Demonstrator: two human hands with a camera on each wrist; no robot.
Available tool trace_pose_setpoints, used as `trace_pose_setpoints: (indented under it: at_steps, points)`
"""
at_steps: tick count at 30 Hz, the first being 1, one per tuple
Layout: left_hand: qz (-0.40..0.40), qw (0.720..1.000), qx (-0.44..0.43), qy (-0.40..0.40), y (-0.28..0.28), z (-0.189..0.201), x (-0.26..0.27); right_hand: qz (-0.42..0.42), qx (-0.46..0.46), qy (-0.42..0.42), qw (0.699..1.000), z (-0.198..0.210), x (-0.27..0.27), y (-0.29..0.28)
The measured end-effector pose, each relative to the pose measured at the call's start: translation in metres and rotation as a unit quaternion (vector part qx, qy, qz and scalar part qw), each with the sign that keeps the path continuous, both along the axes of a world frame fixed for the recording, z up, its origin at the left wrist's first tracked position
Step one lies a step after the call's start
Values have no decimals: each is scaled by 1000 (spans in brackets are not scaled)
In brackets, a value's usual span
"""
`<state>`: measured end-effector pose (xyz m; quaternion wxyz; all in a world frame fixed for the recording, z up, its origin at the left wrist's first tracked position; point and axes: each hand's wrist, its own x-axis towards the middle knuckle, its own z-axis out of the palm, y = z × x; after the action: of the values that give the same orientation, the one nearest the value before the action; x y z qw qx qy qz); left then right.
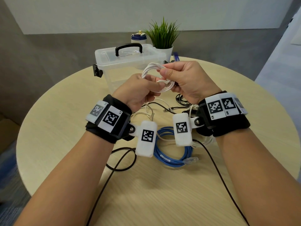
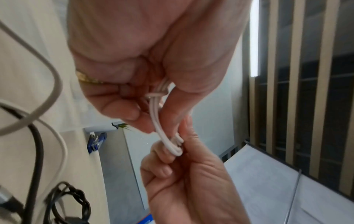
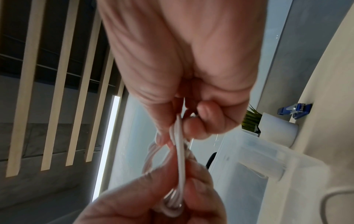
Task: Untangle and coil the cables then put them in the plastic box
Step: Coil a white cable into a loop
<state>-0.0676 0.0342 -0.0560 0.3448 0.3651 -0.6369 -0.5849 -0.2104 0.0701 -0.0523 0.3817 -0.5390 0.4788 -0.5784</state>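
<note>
- this looks like an office or a meeting room, not a home.
- a round, pale wood tabletop [image 1: 65,160] stands near a plain grey wall [image 1: 48,51].
- a big white board [image 1: 97,13] hangs on that wall.
- the ceiling has long wood slats [image 3: 57,91] and a thin strip light [image 3: 107,144], like in a work building.
- a small green plant [image 1: 162,35] in a white pot sits on the tabletop, just for looks.
- the floor has blue-grey carpet [image 1: 8,185].
</note>
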Motion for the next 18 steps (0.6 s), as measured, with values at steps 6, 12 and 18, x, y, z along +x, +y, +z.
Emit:
trace_pose_setpoints:
  at_steps: [6, 12, 18]
  points:
    - [9, 1000, -17, 1, -4, -2, 2, -31, -11, -7, 999, -4, 4, -5]
    - [-12, 994, 20, 104, -1, -3, -4, -77, -7, -48, 996, -6, 0, -11]
    - [-26, 978, 7, 208, -3, -6, -5, -90, -14, -117, 989, 1, -6, -9]
